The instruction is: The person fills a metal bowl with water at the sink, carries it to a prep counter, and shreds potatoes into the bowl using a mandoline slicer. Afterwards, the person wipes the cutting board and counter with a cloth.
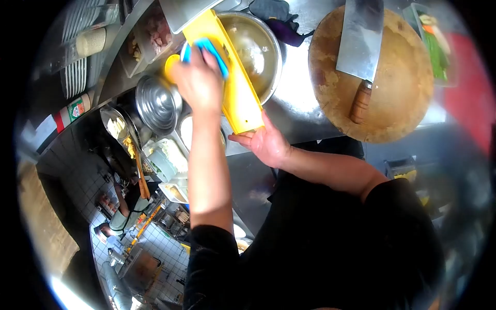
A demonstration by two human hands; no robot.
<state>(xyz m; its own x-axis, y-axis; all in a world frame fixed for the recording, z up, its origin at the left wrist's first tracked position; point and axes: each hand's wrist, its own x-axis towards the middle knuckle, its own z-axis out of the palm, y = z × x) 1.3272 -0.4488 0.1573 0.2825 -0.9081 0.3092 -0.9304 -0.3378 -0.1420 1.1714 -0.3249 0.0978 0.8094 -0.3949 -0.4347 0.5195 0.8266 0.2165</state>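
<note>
A long yellow slicer board (235, 77) lies slantwise over the rim of a round steel bowl (258, 46). My left hand (199, 80) is closed on a blue piece (213, 54) on the upper part of the board; a yellow rounded part (171, 67) shows beside its fingers. At the board's lower end is my right hand (266, 144), palm up, its thumb along the edge and its fingers against the underside. The surface below my left hand is hidden.
Right of the bowl, a cleaver (361, 46) rests on a round wooden chopping block (398, 93). Vegetables stand in a clear container (434, 49) beyond. Steel bowls (157, 103) and food trays (170, 155) are at the left. Another person (121, 219) is further off, lower left.
</note>
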